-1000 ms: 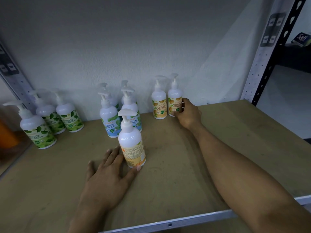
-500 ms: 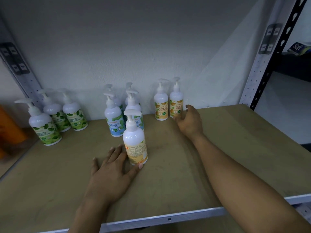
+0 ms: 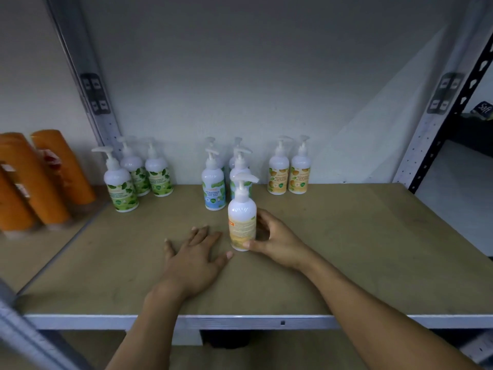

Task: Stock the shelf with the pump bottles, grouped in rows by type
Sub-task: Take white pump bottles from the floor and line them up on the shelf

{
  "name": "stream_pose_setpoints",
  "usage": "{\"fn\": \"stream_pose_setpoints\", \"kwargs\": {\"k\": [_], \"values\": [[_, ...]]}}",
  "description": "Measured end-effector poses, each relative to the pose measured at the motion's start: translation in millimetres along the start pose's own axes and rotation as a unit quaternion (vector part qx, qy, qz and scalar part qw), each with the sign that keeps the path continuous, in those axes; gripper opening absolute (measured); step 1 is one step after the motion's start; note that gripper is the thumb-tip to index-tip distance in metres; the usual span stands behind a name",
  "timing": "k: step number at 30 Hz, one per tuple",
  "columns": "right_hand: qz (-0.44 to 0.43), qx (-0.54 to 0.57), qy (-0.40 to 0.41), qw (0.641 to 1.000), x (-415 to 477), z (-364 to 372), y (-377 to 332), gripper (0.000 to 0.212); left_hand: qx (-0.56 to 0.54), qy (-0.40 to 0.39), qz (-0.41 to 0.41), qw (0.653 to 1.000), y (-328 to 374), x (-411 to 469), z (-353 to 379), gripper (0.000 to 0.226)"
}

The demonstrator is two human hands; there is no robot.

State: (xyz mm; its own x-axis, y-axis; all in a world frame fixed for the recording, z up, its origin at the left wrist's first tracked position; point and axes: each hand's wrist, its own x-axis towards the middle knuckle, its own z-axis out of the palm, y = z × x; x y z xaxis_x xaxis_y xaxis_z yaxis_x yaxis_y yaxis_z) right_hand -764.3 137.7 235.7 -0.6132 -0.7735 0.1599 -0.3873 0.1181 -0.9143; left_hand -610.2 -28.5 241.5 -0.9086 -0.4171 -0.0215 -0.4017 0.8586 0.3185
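Note:
An orange-label pump bottle (image 3: 242, 220) stands upright mid-shelf with its back label toward me. My right hand (image 3: 277, 239) curls around its right side, thumb on its base. My left hand (image 3: 196, 259) lies flat and open on the shelf board (image 3: 346, 249) just left of the bottle. Against the back wall stand three green-label bottles (image 3: 122, 186) at the left, several blue-label bottles (image 3: 214, 186) in the middle, and two orange-label bottles (image 3: 289, 173) at the right.
Orange cylindrical containers (image 3: 40, 180) lean on the neighbouring shelf to the left. Grey perforated uprights (image 3: 90, 84) frame the bay at left, with another upright (image 3: 426, 134) at the right. The metal front lip (image 3: 266, 321) runs along the near edge.
My right hand left the orange-label pair at the back and came forward to wrap the near bottle. My left hand slid off that bottle and now rests flat beside it.

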Motion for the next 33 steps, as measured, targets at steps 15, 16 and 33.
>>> {"fn": "stream_pose_setpoints", "kwargs": {"k": [15, 16, 33], "values": [[0.086, -0.113, 0.267, 0.953, 0, -73, 28, 0.052, 0.035, 0.023, -0.018, 0.999, -1, 0, 7, 0.067], [0.095, -0.124, 0.288, 0.945, -1, -80, 30, 0.052, 0.039, 0.021, -0.020, 0.999, 0, 1, 7, 0.067], [0.122, -0.120, 0.339, 0.925, 29, -112, 49, 0.062, 0.049, 0.027, -0.025, 0.998, 2, 3, 11, 0.068]]}}
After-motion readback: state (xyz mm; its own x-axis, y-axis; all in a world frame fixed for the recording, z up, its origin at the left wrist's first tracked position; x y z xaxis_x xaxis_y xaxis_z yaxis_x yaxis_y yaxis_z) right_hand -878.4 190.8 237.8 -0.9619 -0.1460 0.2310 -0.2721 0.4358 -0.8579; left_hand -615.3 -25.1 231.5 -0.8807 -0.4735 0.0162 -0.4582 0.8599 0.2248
